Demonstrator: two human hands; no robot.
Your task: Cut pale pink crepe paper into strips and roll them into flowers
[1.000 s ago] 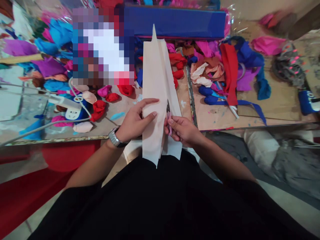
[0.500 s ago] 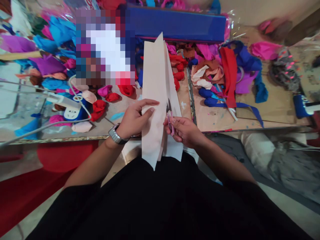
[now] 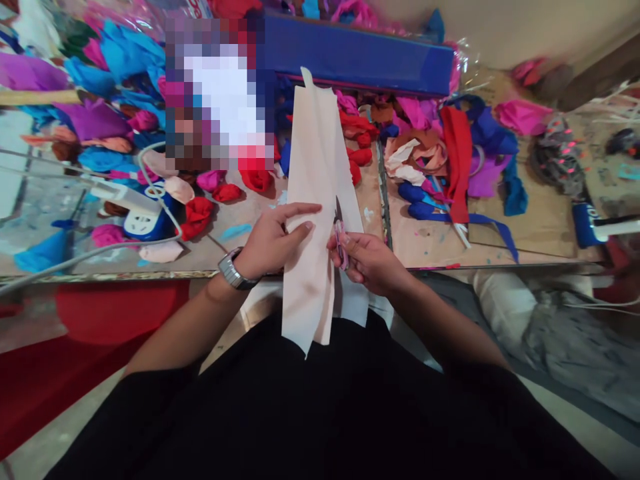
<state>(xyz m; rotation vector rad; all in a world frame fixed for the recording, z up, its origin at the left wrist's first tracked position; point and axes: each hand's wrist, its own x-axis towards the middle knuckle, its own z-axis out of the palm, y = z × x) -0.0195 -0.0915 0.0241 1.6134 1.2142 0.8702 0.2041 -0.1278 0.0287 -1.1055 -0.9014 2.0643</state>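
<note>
A long strip of pale, folded crepe paper (image 3: 307,267) reaches from the table over its front edge to my black shirt. It has a cut or gap running up its right part. My left hand (image 3: 273,241), with a metal watch on the wrist, rests on the paper's left side, index finger and thumb stretched out and apart. In my right hand (image 3: 367,257) is a pair of small scissors (image 3: 341,243) with pink handles. Their dark blades point away from me and lie against the paper at the gap. Whether the blades are fully closed is hard to see.
A long blue box (image 3: 357,53) stands at the back. Crumpled coloured paper pieces (image 3: 95,127) cover the left, near a power strip (image 3: 143,217) and its grey cable. Red paper strips (image 3: 456,163) and a cardboard sheet (image 3: 525,230) lie on the right. A red chair (image 3: 120,313) is below left.
The paper's near end has come lower toward me and its top folds have shifted left. Both hands keep nearly the same place, and the scissors stay in my right hand.
</note>
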